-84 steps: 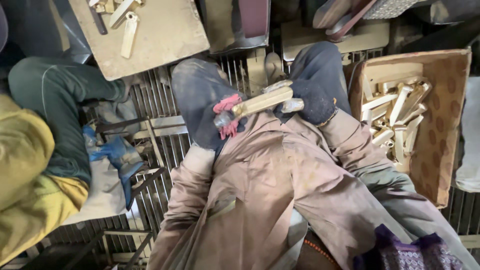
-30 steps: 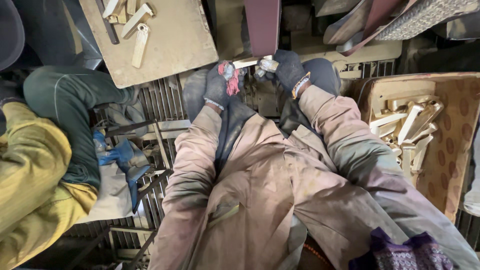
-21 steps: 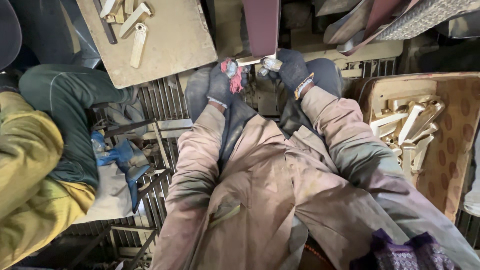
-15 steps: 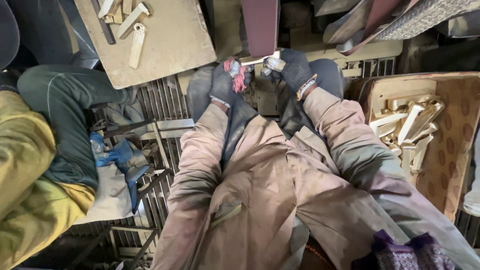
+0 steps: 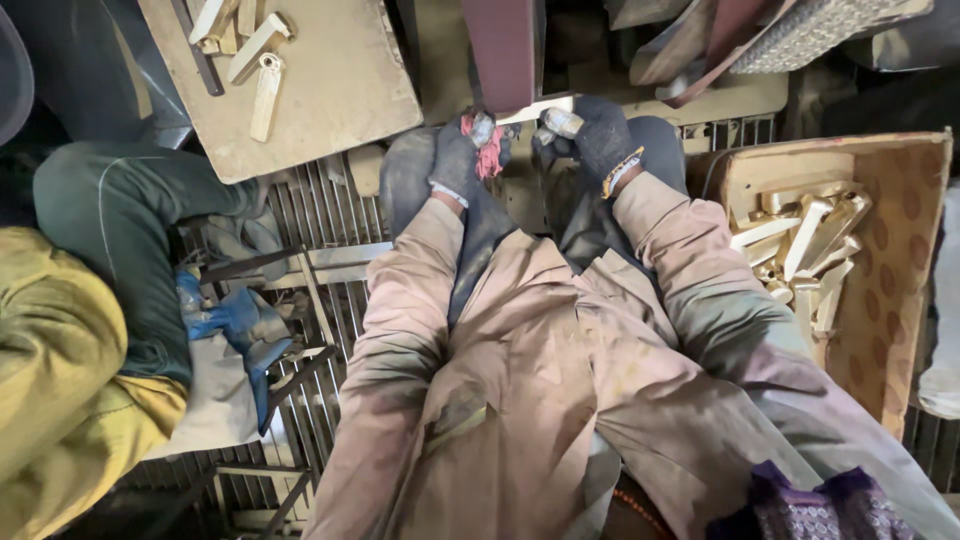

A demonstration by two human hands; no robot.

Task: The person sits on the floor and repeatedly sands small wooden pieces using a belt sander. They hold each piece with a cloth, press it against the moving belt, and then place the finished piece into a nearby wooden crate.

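The left hand (image 5: 458, 165), in a dark glove with a red patch, is gripping one end of a pale metal bar (image 5: 535, 108), its fingers curled tight around it. The right hand (image 5: 598, 135), also dark-gloved with a striped cuff, is clamping the other end. Both are pressing the bar against the lower edge of a dark red-brown sanding belt (image 5: 505, 50) that is running up out of the top of the view. Most of the bar is lying hidden behind the gloves and fingertips; only a short light strip is showing between the hands, so its full shape is hard to make out.

Below the hands, dusty tan sleeves and trousers are filling the middle of the view and covering the person's lap. The floor grating (image 5: 320, 215) is showing in narrow gaps to the left, leaving little free room around the knees.

To the right, just beside the right forearm, a cardboard box (image 5: 900, 260) is sitting open, its brown walls enclosing a heap of similar brass-coloured pieces (image 5: 805, 245); its far side is being cut off at the frame edge. To the upper left, a flat tan board (image 5: 330, 90) is carrying a few more pale pieces (image 5: 262, 85). At the left edge another person in yellow and green clothing (image 5: 60, 340) is sitting, only partly in view.
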